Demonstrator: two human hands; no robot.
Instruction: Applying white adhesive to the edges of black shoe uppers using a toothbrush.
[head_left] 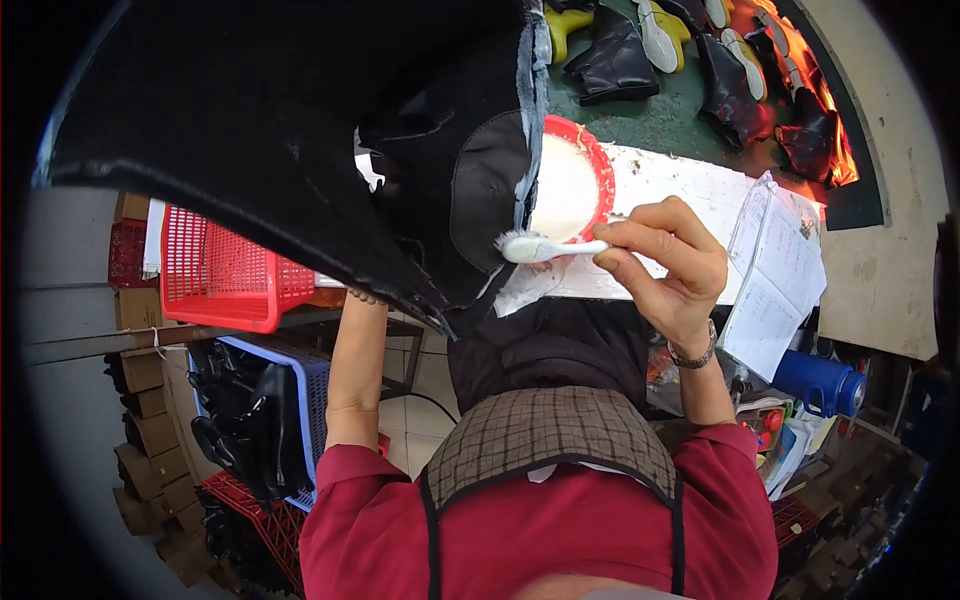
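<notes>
I hold a small white brush (540, 248) in my right hand (677, 268), its handle pinched between thumb and forefinger while the other fingers curl in behind. The brush points left, with its pale bristles right at the right edge of a large black piece (250, 130); whether they touch it or lie just in front, I cannot tell. The piece fills the far left of my view, raised, and a whitish-blue strip runs along its right edge, with a rounded, stitched patch just inside. My left forearm (354, 375) reaches up beneath the piece, and the hand at its end is hidden behind it, so I cannot tell whether its fingers are apart or closed. Just beyond the brush stands a red-rimmed bowl (606, 180) of creamy white stuff, partly covered by the black piece. White paper lies under and beside the bowl on the worktop (665, 125), whose far part is green, and loose written sheets (772, 262) hang over the near right edge. Far right, several black boots (615, 62) lie on the green, some with pale soles and yellow parts, near an orange glow. To my left sits a red basket (222, 265); nearer and lower, a blue crate (315, 395) holds shiny black boots. A blue jug (812, 384) lies on its side to my right, beyond the metal band (694, 345) on my wrist.
</notes>
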